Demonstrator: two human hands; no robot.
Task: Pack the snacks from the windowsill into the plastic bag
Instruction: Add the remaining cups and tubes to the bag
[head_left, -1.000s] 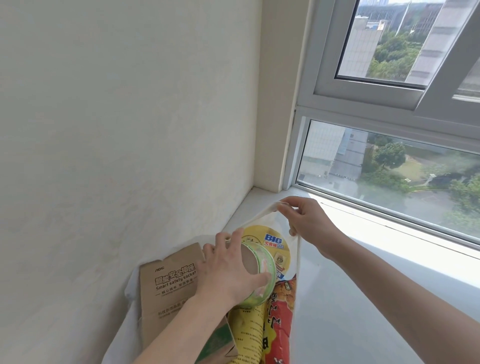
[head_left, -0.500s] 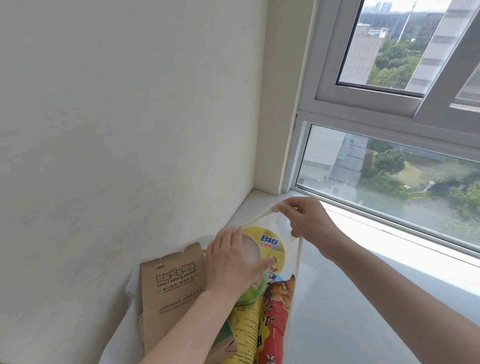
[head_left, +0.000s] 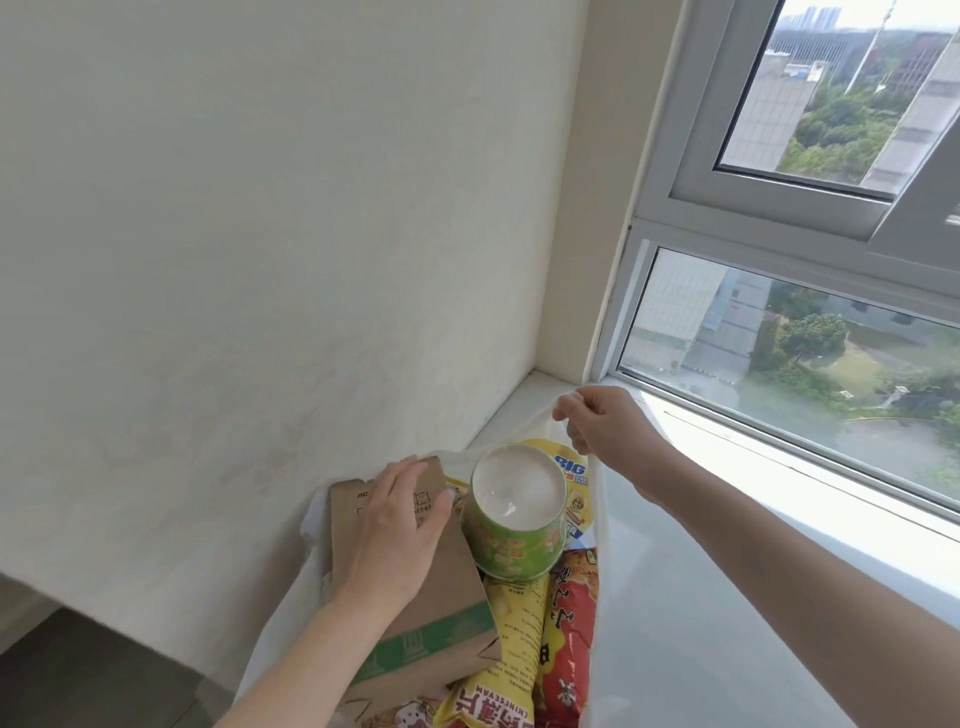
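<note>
open passage lies over the windowsill (head_left: 670, 654) right of the plastic bag (head_left: 307, 525). the wall (head_left: 260, 234) bounds the left, the window frame (head_left: 779, 223) the far side. inside the bag mouth, a cardboard box (head_left: 449, 587), green cup (head_left: 511, 545) and snack packets (head_left: 519, 660) fill most room.

The plastic bag (head_left: 280, 623) sits on the windowsill (head_left: 727, 649), against the wall (head_left: 260, 260) at left, window (head_left: 779, 364) to the right. Inside, a cardboard box (head_left: 447, 587) lies left, a tub (head_left: 511, 545) just right of it, atop snack packets (head_left: 566, 623).

Room corner in daylight.
Cream wall (head_left: 260, 234) at left; white-framed window (head_left: 753, 234) at right; trees (head_left: 810, 338), buildings (head_left: 675, 306) beyond; grey floor (head_left: 78, 670) lower left.
</note>
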